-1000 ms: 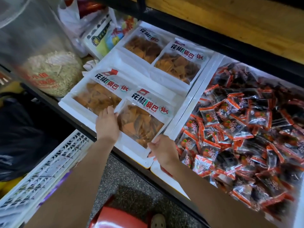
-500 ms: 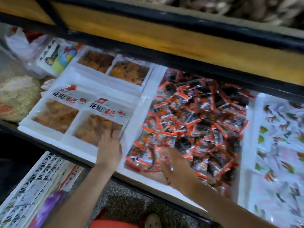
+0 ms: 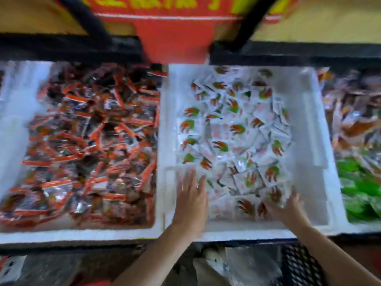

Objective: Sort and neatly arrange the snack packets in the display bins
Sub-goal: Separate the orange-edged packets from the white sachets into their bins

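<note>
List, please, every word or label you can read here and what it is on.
Nothing reads clearly; the frame is blurred.
On the red sign: yellow characters, cropped and smeared.
On the white packets: pink print, too blurred.
On the red-and-dark packets: print too blurred.

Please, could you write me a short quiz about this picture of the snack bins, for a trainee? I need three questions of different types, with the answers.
1. Choose one: the left hand and the right hand both reach into which bin? A) left B) middle C) right
2. True or false: the red-and-dark packets fill the bin just left of the white foam bin.
3. Fill in: the packets at the near right edge of the view are ____.

Key: 1 B, among the white packets. 2 True. 3 green, the green packets.
</note>
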Tool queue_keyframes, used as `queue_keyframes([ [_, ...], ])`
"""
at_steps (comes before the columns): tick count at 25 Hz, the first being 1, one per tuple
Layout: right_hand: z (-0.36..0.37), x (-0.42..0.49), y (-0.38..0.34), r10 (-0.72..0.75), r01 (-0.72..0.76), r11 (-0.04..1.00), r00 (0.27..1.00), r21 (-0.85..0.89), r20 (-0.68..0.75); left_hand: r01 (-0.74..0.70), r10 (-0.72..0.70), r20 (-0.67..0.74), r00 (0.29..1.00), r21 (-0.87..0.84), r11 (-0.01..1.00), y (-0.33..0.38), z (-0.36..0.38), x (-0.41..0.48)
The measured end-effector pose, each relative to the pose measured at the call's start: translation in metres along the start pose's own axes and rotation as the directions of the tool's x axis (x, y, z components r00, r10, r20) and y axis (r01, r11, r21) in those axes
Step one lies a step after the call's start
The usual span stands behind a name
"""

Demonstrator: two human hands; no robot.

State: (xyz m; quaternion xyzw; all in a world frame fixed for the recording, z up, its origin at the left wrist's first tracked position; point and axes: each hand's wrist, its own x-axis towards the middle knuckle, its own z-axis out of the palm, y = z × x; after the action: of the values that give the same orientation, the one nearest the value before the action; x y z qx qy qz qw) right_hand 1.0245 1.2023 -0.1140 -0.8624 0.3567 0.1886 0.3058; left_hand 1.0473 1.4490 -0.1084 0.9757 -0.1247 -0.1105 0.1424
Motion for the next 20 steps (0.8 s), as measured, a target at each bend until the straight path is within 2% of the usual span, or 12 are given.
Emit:
queue_keyframes([
  [2, 0.013, 0.014, -0.009, 0.145, -0.154, 0.984, 0.985, 0.090, 0.099, 0.245, -0.239, 0.146, 0.960, -0.024, 0.969, 0.029, 0.010, 0.014],
  [3, 0.019, 0.017, -0.016, 0.173, -0.188, 0.973, 0.979, 0.134, 0.111, 0.374, -0.347, 0.192, 0.918, -0.130, 0.918, 0.040, 0.015, 0.020],
  [5, 0.023, 0.019, -0.030, 0.196, -0.209, 0.960, 0.977, 0.186, 0.086, 0.413, -0.385, 0.151, 0.911, -0.345, 0.842, 0.063, 0.025, 0.028],
  [7, 0.023, 0.013, -0.023, 0.065, -0.103, 0.936, 0.991, 0.336, 0.121, 0.239, -0.265, 0.036, 0.964, -0.561, 0.792, 0.075, 0.029, 0.026],
  [9, 0.002, 0.000, -0.001, -0.155, 0.036, 0.876, 0.965, 0.482, 0.210, 0.048, -0.035, 0.033, 0.999, -0.647, 0.761, 0.073, 0.025, 0.015],
  [10, -0.012, -0.005, 0.011, -0.243, 0.118, 0.880, 0.944, 0.460, 0.224, -0.038, 0.087, 0.051, 0.995, -0.604, 0.796, 0.068, 0.024, 0.007],
  [11, -0.023, -0.006, 0.025, -0.335, 0.272, 0.909, 0.927, 0.316, 0.166, -0.157, 0.195, 0.039, 0.980, -0.453, 0.878, 0.060, 0.024, 0.002],
  [12, -0.031, -0.002, 0.037, -0.454, 0.451, 0.890, 0.890, 0.069, 0.043, -0.281, 0.286, -0.005, 0.958, -0.214, 0.936, 0.049, 0.028, 0.002],
  [14, -0.035, 0.014, 0.047, -0.756, 0.693, 0.617, 0.654, -0.374, -0.034, -0.422, 0.428, 0.000, 0.904, 0.173, 0.890, 0.035, 0.038, 0.014],
  [15, -0.030, 0.023, 0.045, -0.838, 0.744, 0.455, 0.544, -0.490, 0.047, -0.476, 0.485, 0.043, 0.873, 0.281, 0.833, 0.032, 0.045, 0.024],
  [18, -0.009, 0.058, 0.021, -0.892, 0.755, -0.057, 0.255, -0.653, 0.373, -0.620, 0.647, 0.139, 0.750, 0.489, 0.614, 0.025, 0.065, 0.058],
  [20, 0.001, 0.075, 0.012, -0.846, 0.702, -0.273, 0.151, -0.658, 0.512, -0.616, 0.666, 0.105, 0.739, 0.506, 0.603, 0.019, 0.077, 0.064],
])
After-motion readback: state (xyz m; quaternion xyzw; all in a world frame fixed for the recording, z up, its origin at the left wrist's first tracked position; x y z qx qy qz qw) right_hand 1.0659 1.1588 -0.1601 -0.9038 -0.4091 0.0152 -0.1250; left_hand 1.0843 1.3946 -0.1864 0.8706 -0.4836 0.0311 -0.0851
